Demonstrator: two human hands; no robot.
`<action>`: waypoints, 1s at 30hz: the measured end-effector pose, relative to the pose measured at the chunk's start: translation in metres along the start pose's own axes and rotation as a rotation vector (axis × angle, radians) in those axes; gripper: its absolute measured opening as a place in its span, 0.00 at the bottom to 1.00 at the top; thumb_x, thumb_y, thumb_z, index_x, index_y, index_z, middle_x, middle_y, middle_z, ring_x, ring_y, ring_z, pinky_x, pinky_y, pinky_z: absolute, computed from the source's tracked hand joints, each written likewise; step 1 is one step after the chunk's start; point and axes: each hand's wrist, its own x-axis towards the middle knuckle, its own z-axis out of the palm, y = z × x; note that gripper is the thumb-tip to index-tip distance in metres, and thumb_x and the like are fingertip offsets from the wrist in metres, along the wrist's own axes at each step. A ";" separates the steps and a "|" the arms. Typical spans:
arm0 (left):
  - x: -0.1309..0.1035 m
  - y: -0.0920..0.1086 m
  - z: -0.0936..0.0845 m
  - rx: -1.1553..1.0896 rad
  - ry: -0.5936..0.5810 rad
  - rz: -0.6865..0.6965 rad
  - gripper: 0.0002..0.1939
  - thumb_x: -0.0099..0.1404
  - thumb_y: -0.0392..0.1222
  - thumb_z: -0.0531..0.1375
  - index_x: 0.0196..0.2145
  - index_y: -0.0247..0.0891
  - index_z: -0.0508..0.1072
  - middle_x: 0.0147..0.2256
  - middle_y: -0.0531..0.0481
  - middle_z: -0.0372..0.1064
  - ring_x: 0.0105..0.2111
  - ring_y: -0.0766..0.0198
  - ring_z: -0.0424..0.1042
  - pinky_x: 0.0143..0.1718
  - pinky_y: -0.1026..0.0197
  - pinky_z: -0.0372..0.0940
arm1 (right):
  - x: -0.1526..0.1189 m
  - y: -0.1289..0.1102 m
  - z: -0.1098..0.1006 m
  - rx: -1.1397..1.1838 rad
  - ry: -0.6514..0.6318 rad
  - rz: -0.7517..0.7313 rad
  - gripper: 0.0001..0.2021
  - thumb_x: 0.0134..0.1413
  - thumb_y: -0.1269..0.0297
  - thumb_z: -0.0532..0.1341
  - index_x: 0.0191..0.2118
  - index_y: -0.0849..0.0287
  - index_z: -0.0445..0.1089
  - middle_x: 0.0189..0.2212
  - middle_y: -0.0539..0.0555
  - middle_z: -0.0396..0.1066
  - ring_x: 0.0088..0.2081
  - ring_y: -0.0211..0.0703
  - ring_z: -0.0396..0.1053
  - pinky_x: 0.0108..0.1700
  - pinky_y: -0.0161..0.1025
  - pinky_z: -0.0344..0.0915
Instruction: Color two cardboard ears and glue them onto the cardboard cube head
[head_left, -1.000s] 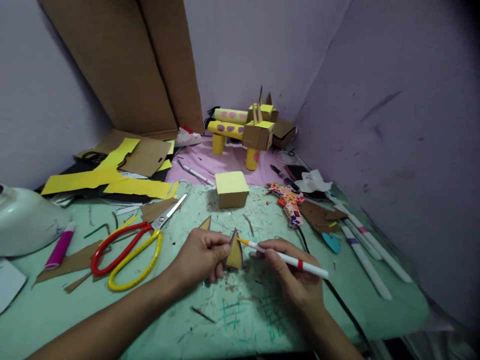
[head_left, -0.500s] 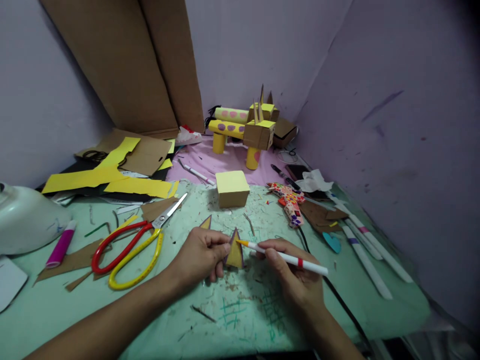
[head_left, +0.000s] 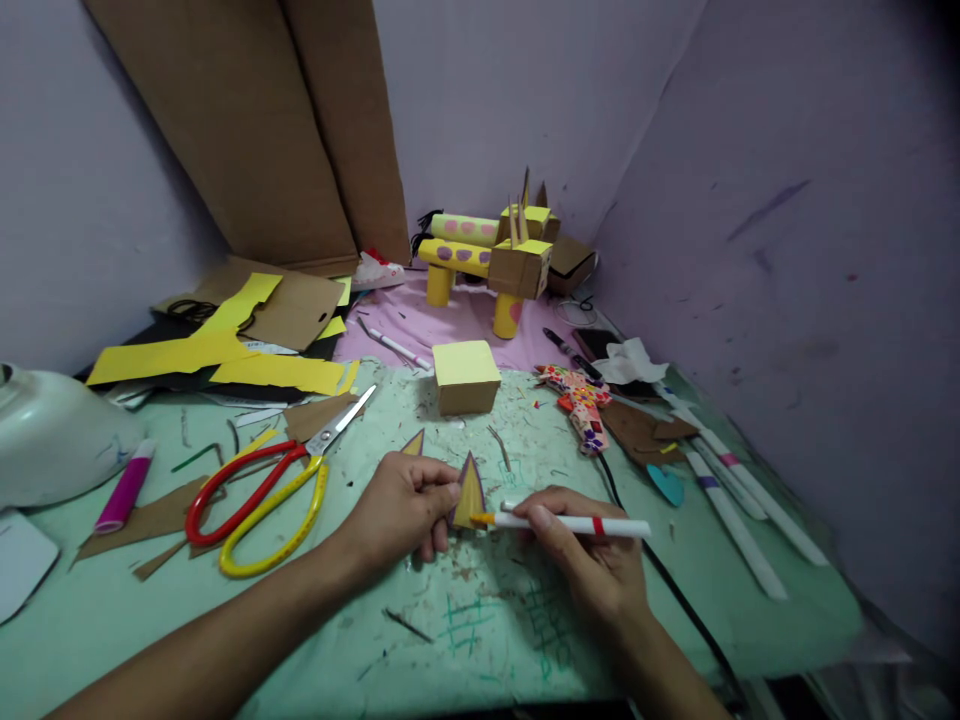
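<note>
Between the thumb and fingers of my left hand [head_left: 405, 505] is a small cardboard triangle [head_left: 470, 490], coloured yellow with a purple edge. My right hand [head_left: 589, 550] grips a white marker [head_left: 585, 524] with a red band, its orange-yellow tip at the lower part of the triangle. A white cap-like end shows by my right fingers. Another yellow triangle [head_left: 414, 443] with a purple edge lies just behind my left hand, partly hidden by it. Farther back stands a small cardboard box [head_left: 466, 378] with a pale yellow top.
Scissors [head_left: 262, 490] with red and yellow handles lie at left beside a glue stick [head_left: 125, 488]. A patterned glue-gun-like tool [head_left: 581, 400] with a black cord lies right, near several white markers [head_left: 735, 515]. Yellow cardboard animals [head_left: 480, 258] stand at the back.
My right hand has moved the marker's tip down from the upper middle of the triangle to its lower part, and the marker lies more level. My left hand stays in place.
</note>
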 end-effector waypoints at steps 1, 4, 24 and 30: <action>0.000 0.000 0.000 -0.010 0.009 0.002 0.08 0.55 0.38 0.56 0.22 0.34 0.71 0.09 0.55 0.62 0.08 0.73 0.57 0.10 0.72 0.51 | -0.001 0.001 0.000 0.036 0.000 0.019 0.13 0.54 0.58 0.59 0.25 0.58 0.73 0.17 0.50 0.69 0.19 0.38 0.62 0.21 0.34 0.56; -0.001 0.003 -0.006 -0.035 0.054 0.042 0.08 0.55 0.40 0.57 0.23 0.32 0.70 0.10 0.54 0.64 0.08 0.73 0.58 0.10 0.72 0.51 | 0.001 0.003 -0.002 0.100 0.118 0.022 0.10 0.55 0.59 0.58 0.31 0.57 0.73 0.16 0.48 0.68 0.20 0.39 0.66 0.25 0.36 0.63; -0.016 0.039 -0.068 -0.263 0.405 0.271 0.08 0.49 0.40 0.59 0.18 0.34 0.67 0.10 0.57 0.59 0.09 0.74 0.55 0.09 0.72 0.48 | 0.062 0.004 -0.038 -1.191 -0.566 -0.306 0.34 0.37 0.82 0.53 0.56 0.61 0.64 0.51 0.63 0.69 0.52 0.57 0.65 0.55 0.58 0.57; -0.012 0.034 -0.064 -0.180 0.427 0.248 0.09 0.49 0.42 0.59 0.18 0.34 0.68 0.09 0.56 0.60 0.09 0.73 0.55 0.10 0.71 0.49 | 0.074 -0.011 -0.032 -1.184 -0.321 -0.143 0.19 0.47 0.76 0.55 0.45 0.60 0.74 0.41 0.62 0.76 0.44 0.57 0.72 0.41 0.48 0.67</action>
